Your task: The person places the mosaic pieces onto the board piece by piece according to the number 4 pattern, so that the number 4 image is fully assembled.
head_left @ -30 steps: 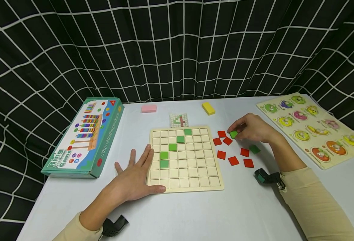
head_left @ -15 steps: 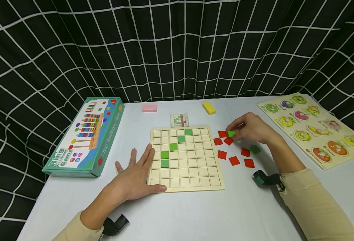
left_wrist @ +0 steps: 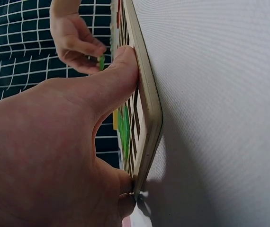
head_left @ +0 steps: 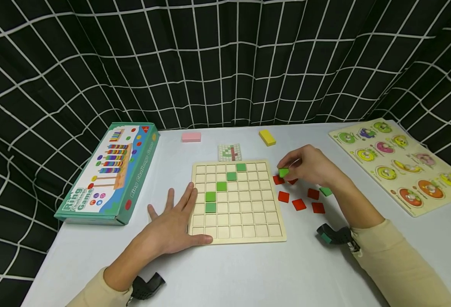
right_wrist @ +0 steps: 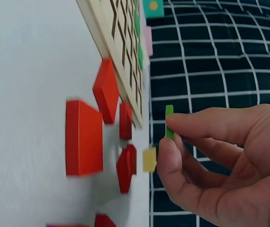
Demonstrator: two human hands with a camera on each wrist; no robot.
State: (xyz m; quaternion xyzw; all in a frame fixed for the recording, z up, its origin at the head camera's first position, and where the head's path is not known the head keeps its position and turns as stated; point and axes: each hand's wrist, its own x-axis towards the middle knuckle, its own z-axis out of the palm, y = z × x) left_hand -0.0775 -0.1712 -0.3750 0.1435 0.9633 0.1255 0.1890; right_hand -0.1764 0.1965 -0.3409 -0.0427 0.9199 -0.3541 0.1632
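A wooden grid board (head_left: 244, 219) lies in the middle of the table, with several green square tiles (head_left: 221, 186) set in its cells in a slanting line. My left hand (head_left: 172, 226), fingers spread and straight, rests at the board's left edge; its thumb (left_wrist: 125, 64) lies over the near rim. In my right hand (head_left: 311, 166), thumb and fingertips pinch a green tile (right_wrist: 169, 122), raised above the table right of the board. Several red tiles (head_left: 299, 204) are scattered below that hand. Another green tile (head_left: 326, 191) lies close to the right wrist, partly hidden.
Behind the board lies a small pattern card (head_left: 229, 152) printed with a coloured grid. A pink block (head_left: 191, 137) and a yellow block (head_left: 267, 137) sit farther back. The ring game box (head_left: 110, 170) stands left, a fruit puzzle board (head_left: 398, 162) right. A gridded black curtain (head_left: 225, 64) rises behind.
My right hand has lifted the pinched green tile and carried it left towards the board, now over the farthest red tiles. The left hand has stayed at the board's edge.
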